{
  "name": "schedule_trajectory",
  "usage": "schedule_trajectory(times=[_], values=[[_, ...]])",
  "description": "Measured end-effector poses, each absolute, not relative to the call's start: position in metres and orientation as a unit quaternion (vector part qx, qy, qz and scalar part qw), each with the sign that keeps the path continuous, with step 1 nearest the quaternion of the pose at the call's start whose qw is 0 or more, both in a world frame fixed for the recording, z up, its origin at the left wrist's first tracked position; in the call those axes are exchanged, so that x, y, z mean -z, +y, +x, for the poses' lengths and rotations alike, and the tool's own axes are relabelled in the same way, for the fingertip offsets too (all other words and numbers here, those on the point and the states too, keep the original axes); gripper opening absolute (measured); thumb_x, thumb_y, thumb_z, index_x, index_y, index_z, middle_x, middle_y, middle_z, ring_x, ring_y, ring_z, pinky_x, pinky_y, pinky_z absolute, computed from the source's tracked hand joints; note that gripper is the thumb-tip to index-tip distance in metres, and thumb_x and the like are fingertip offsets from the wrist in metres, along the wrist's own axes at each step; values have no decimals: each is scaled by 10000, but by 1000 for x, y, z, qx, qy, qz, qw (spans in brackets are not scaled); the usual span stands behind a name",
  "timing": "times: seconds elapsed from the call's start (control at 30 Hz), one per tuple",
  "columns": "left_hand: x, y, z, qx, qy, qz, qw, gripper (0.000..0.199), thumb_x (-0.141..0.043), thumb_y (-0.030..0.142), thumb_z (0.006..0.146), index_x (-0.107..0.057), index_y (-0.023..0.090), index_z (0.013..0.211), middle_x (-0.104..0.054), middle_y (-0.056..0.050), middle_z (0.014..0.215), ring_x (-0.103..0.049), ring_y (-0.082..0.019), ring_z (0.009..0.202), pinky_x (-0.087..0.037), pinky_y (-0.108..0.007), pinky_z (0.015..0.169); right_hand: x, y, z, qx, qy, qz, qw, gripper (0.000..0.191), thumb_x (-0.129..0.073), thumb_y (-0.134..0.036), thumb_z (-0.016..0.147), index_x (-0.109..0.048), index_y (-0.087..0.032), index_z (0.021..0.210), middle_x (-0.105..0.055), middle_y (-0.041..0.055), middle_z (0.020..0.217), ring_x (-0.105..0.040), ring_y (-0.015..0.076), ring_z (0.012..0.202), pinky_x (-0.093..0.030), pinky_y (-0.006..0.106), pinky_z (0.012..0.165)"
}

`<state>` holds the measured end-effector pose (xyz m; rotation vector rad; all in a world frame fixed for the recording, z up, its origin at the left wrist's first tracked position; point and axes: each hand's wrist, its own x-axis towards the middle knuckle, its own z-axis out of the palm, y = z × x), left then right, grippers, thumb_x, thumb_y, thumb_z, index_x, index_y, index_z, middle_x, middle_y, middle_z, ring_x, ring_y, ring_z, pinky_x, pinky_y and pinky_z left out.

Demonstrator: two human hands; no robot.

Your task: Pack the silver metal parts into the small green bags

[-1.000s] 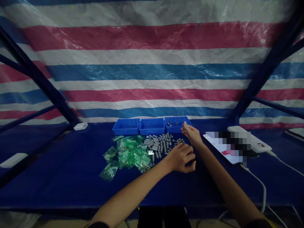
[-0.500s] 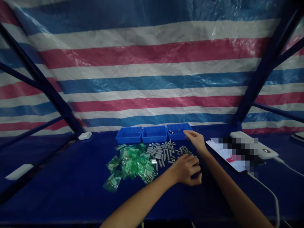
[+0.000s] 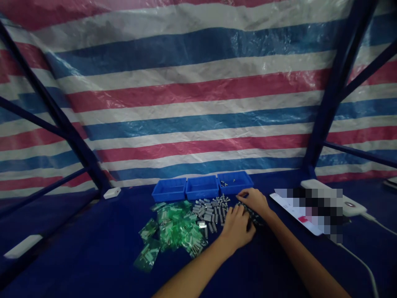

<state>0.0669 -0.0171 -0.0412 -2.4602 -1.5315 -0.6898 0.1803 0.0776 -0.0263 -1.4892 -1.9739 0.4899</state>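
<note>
My left hand [image 3: 237,227] reaches over small metal parts. Its fingers stretch forward, slightly apart, with the tips among or just over the parts. Beyond it, my right hand [image 3: 256,203] bends down over a pile of small dark metal fasteners [image 3: 248,210]. Its fingers look parted, and nothing can be made out in them; the pile partly hides under both hands. Left of the hands lie grey metal cylinders [image 3: 207,213], with short screw-like pieces [image 3: 222,200] behind them. The right blue bin [image 3: 235,186], just behind the right hand, holds a few small pieces.
Two more blue bins, the left [image 3: 169,195] and the middle [image 3: 201,192], stand in the row. Green-tinted plastic bags of parts [image 3: 175,227] lie heaped at left. At right are a phone [image 3: 294,215] and a white power bank [image 3: 353,205] with a cable [image 3: 366,265].
My right hand has come down from the right bin to the dark fastener pile. My left hand has moved slightly left and forward, its fingers less curled. The camera view has tilted upward.
</note>
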Motion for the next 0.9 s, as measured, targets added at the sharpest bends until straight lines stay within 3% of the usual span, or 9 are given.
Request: schedule_trajectory(times=[0.3, 0.67, 0.9], values=[[35, -18, 68, 194, -613, -764, 47, 343, -484, 301, 764, -542, 134, 1057, -544, -115, 1098, -466, -274, 1047, -374, -440, 942, 31, 85, 185, -218, -753, -552, 284, 207, -651, -438, 654, -719, -253, 718, -719, 4, 708, -678, 185, 741, -488, 236, 649], [40, -12, 69, 206, -618, -758, 42, 346, -462, 316, 776, -538, 135, 1061, -547, -112, 1084, -465, -268, 1044, -356, -436, 954, 49, 99, 190, -359, -747, -462, 315, 197, -674, -256, 598, -707, -184, 779, -723, 34, 722, -689, 206, 735, -539, 273, 704], [45, -11, 67, 216, -618, -754, 49, 372, -476, 318, 766, -536, 117, 1073, -546, -124, 1112, -461, -273, 1061, -354, -425, 954, 47, 92, 182, -323, -762, -450, 336, 158, -633, -269, 638, -699, -174, 744, -718, 47, 710, -686, 204, 692, -543, 285, 685]])
